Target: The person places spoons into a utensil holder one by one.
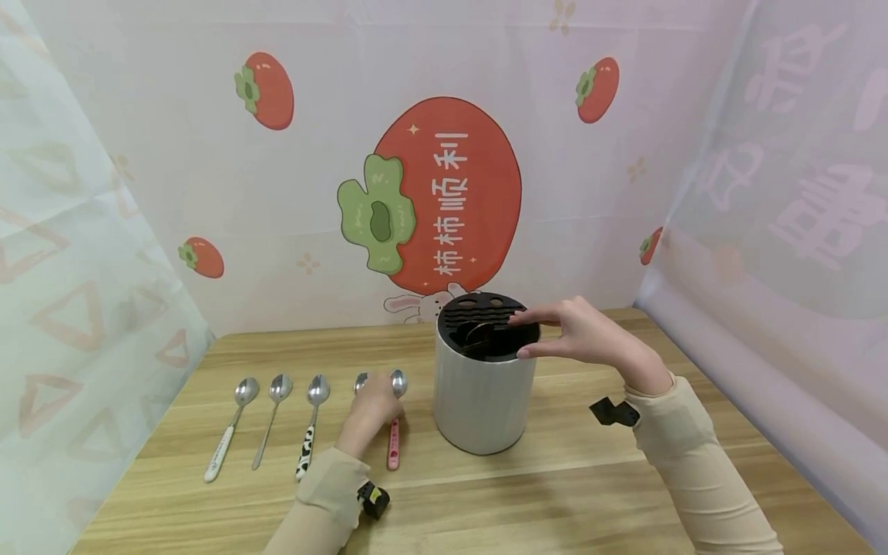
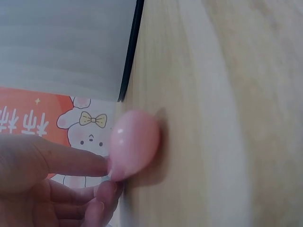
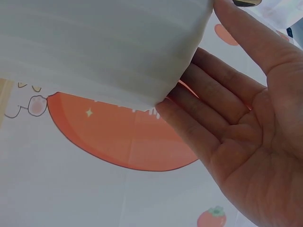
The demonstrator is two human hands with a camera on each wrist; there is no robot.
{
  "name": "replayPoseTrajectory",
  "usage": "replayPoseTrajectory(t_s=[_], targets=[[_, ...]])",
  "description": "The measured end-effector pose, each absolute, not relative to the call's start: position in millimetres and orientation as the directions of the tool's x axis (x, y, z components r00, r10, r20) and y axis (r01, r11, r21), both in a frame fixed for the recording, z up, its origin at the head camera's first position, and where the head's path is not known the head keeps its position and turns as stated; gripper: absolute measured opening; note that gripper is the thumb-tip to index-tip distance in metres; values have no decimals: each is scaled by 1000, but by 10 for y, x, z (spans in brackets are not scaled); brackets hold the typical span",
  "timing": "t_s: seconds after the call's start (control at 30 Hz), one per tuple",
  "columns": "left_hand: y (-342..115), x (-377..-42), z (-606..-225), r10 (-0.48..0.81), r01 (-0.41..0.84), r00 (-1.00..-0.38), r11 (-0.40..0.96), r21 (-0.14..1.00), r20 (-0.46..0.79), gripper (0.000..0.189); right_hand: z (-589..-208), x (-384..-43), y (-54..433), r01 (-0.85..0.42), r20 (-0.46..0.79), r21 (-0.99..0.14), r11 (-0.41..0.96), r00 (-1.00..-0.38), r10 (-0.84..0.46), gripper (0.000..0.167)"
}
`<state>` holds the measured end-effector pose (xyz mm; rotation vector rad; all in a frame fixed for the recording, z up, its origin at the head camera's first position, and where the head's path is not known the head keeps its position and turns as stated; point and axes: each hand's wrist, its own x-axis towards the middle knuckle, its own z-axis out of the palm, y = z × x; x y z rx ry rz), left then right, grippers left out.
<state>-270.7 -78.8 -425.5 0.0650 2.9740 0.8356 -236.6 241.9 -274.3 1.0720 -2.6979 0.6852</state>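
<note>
My left hand (image 1: 378, 399) pinches a spoon with a pink handle (image 2: 135, 144) between thumb and fingers, low over the wood. In the head view its metal bowl (image 1: 398, 383) shows beyond the hand. Another spoon's bowl (image 1: 361, 381) peeks out on the hand's left, its handle hidden. Beside them stands a white round utensil holder (image 1: 483, 405) with a black slotted top and a dark, gold-edged item (image 1: 479, 338) in its large opening. My right hand (image 1: 579, 331) holds the holder's upper right side, thumb at the near rim, fingers farther back.
Left of my left hand lie a white-handled spoon (image 1: 220, 453), a slim metal spoon (image 1: 267, 432) and a spoon with a black-and-white patterned handle (image 1: 305, 447). A printed persimmon cloth (image 1: 312, 154) hangs behind the wooden table (image 1: 555, 493).
</note>
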Motion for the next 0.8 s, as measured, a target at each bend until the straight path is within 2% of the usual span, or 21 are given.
replayPoseTrajectory(t_s=[0.5, 0.8], targets=[[-799, -2695, -4237, 71, 54, -997, 875, 480, -17, 16, -2743, -2373, 2422, -684, 310, -355, 637, -729, -610, 49], [-800, -2695, -4203, 31, 21, -999, 880, 475, -14, 21, -2756, -2379, 2428, -685, 312, -355, 636, -728, -610, 49]])
